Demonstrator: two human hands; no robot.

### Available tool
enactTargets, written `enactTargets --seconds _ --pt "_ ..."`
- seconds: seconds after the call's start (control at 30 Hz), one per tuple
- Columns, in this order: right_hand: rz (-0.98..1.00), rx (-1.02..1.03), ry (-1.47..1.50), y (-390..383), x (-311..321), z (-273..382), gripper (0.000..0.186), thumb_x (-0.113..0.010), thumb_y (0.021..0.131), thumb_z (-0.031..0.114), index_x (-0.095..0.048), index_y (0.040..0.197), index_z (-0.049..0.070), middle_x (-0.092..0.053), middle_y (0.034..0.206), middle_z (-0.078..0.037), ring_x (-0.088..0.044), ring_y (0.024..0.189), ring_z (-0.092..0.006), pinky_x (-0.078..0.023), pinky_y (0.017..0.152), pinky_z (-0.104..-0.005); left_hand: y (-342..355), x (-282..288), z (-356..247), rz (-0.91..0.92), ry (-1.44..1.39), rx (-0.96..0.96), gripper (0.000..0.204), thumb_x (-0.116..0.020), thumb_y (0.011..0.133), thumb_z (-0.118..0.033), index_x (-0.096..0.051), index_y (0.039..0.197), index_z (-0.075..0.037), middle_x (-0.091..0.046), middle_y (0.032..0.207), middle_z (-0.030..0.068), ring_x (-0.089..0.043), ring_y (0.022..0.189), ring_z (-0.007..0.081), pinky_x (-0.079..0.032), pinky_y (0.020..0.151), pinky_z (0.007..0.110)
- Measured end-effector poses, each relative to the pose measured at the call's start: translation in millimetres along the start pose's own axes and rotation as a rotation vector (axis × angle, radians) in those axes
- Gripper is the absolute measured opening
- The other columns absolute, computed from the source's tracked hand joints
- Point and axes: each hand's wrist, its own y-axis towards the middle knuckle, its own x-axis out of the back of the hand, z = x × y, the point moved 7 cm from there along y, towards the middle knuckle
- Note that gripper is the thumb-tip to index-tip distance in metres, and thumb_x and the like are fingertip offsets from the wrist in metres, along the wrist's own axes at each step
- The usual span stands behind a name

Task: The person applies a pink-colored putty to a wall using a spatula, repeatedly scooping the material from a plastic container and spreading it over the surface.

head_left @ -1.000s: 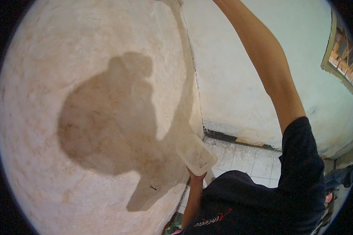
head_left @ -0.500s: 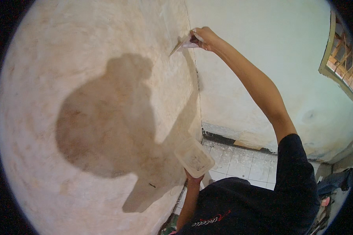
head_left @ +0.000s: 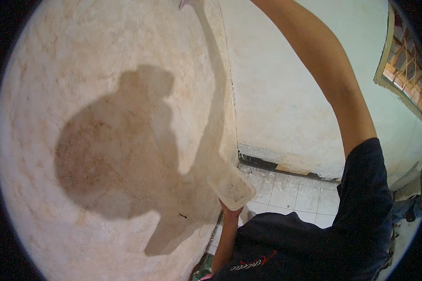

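Observation:
My left hand (head_left: 230, 209) grips a translucent plastic container (head_left: 232, 186) low beside the mottled cream plaster wall (head_left: 103, 42), under its corner with the pale mint wall (head_left: 290, 103). The container has some whitish or greyish residue inside. My right forearm stretches up past the top edge, so that hand and anything in it are out of view. A large shadow of my head and arm falls on the left wall, which has a small dark mark (head_left: 183, 215) low down.
White tiled floor (head_left: 282, 192) with splatters shows below the dark, flaking skirting (head_left: 258, 162). A grilled window (head_left: 403, 56) with a yellowish frame is at upper right. Dark, indistinct items (head_left: 408, 210) lie at the lower right edge.
Half a second ago my right hand, holding a flat scraper, was near the corner against the left wall; it has moved upward out of the frame. My left hand has barely moved.

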Motion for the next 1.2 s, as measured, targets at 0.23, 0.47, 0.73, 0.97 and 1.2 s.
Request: enactTargets --seconds 0.23,0.47,0.73,0.97,1.2 --pt "-0.010 0.060 -0.012 -3.3 16.1 60.5 0.017 -0.042 0.089 0.008 -0.054 0.083 -0.002 -0.059 0.077 -0.018 -0.062 0.072 -0.0333 -0.057 0.065 -0.0491 -7.5 19.8 0.4 -0.314 0.086 -0.004 0.063 -0.039 0.090 -0.056 -0.040 0.138 -0.015 -0.047 0.138 0.0104 -0.046 0.124 0.0335 -0.034 0.105 0.055" --pt "-0.082 0.059 0.305 -13.6 141.4 3.5 0.017 -0.042 0.089 0.008 -0.048 0.075 0.000 -0.056 0.080 -0.023 -0.061 0.084 -0.0410 -0.054 0.080 -0.0572 2.4 9.6 11.1 -0.218 -0.175 0.038 0.055 -0.041 0.092 -0.049 -0.047 0.132 -0.012 -0.052 0.133 0.0110 -0.048 0.123 0.0310 -0.038 0.102 0.054" --pt "-0.701 0.489 -0.704 -122.6 90.2 -82.4 0.019 -0.056 0.088 0.010 -0.066 0.084 -0.005 -0.067 0.069 -0.012 -0.064 0.064 -0.0176 -0.051 0.059 -0.0327 -16.0 17.2 -37.6 -0.263 1.123 -0.205 0.057 -0.041 0.091 -0.051 -0.048 0.131 -0.011 -0.052 0.133 0.0112 -0.048 0.122 0.0324 -0.037 0.102 0.054" --pt "-0.619 0.844 -0.932 -114.8 41.4 -94.7 0.017 -0.058 0.082 0.011 -0.066 0.087 -0.003 -0.057 0.065 -0.025 -0.056 0.053 -0.0367 -0.046 0.053 -0.0370 -17.3 24.0 -27.7 -0.266 1.243 -0.196 0.058 -0.041 0.091 -0.052 -0.048 0.132 -0.012 -0.052 0.133 0.0111 -0.047 0.123 0.0328 -0.036 0.103 0.055" --pt "-0.395 0.801 -0.692 -201.0 -33.1 -87.9 0.016 -0.057 0.083 0.008 -0.066 0.089 -0.002 -0.056 0.065 -0.024 -0.054 0.049 -0.0320 -0.044 0.050 -0.0344 -25.3 23.8 -32.3 -0.276 1.314 -0.217 0.059 -0.041 0.090 -0.053 -0.048 0.132 -0.012 -0.051 0.134 0.0110 -0.047 0.123 0.0332 -0.035 0.104 0.055"
